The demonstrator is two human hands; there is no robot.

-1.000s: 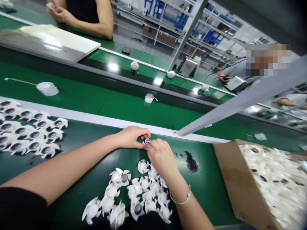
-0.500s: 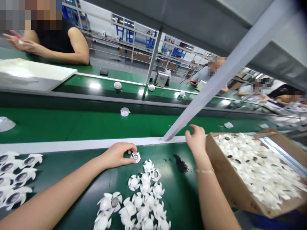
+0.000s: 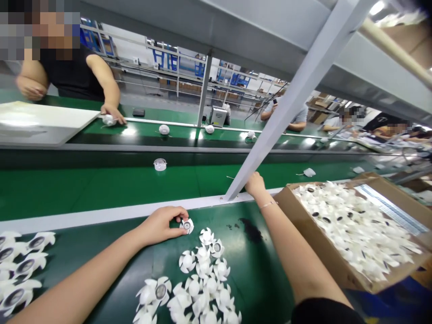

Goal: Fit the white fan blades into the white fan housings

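My left hand (image 3: 166, 225) pinches a small white fan wheel (image 3: 187, 226) with a round grey centre, just above the green table. My right hand (image 3: 255, 184) is stretched forward over the white rail, beside the slanted grey post; its fingertips are partly hidden behind the post, and what they hold, if anything, cannot be seen. Below my left hand lies a cluster of white fan wheels (image 3: 204, 283), a few with grey centres showing. More fan wheels (image 3: 25, 266) sit in rows at the far left. A pile of small black pieces (image 3: 251, 230) lies below my right hand.
At the right stands a cardboard box (image 3: 315, 245) full of white fan wheels. The slanted post (image 3: 270, 130) rises from the white rail (image 3: 111, 211). Beyond it, a green belt carries a clear round part (image 3: 159, 164) and a white part (image 3: 308, 172). People sit across the line.
My right hand has moved forward and left, up to the post. My left hand still holds its fan wheel. The person opposite has lowered a hand onto a white part.
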